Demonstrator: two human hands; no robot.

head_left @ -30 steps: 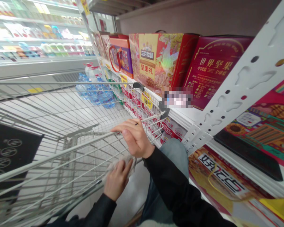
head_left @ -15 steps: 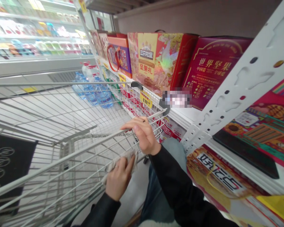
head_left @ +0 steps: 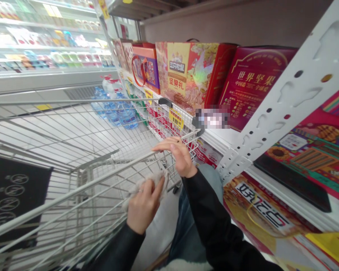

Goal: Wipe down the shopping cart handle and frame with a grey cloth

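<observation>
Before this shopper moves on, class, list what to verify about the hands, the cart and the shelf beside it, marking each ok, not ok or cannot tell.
1. Right hand on the shopping cart's top rail: ok, touching; firmness cannot tell.
2. Left hand holding the crumpled pale item: ok, fingers on it.
3. Cart's front corner clear of the white shelf edge: cannot tell, they look very close.
4. Gift boxes on the shelf: ok, upright.
5. Floor ahead: cannot tell, the cart blocks much of it.

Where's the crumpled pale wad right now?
In the head view, the crumpled pale wad sits in the left hand, lower centre, just below the cart's handle bar; the right hand rests on that bar.
</observation>
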